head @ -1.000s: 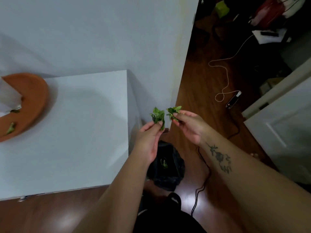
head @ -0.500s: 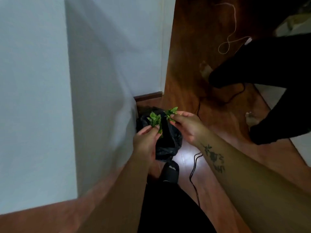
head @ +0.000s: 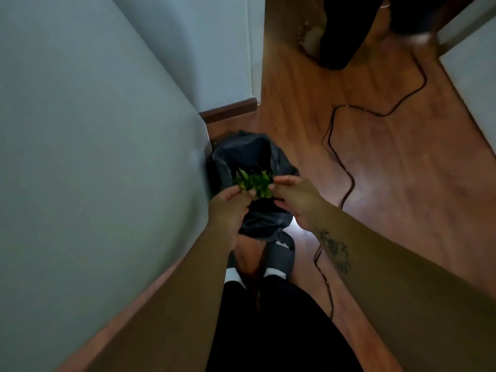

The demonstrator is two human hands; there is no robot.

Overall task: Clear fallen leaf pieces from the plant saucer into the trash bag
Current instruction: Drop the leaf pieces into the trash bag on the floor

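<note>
A black trash bag (head: 243,154) sits on the wooden floor against the side of the white cabinet, its mouth open upward. Directly above the mouth, a bunch of green leaf pieces (head: 253,182) is pinched between both hands. My left hand (head: 229,206) holds the left part of the bunch with its fingertips. My right hand (head: 294,196) holds the right part, fingers closed on the leaves. The two bunches touch each other. The plant saucer is out of view.
The white cabinet side (head: 94,170) fills the left. A dark cable (head: 346,167) snakes over the floor to the right of the bag. My feet in grey slippers (head: 279,253) stand just behind the bag. Another person's dark-clad legs (head: 341,30) stand at the top.
The view tilted down from the cabinet top to the floor, and the saucer left the view. Both hands lowered with the leaves and came together over the bag's mouth.
</note>
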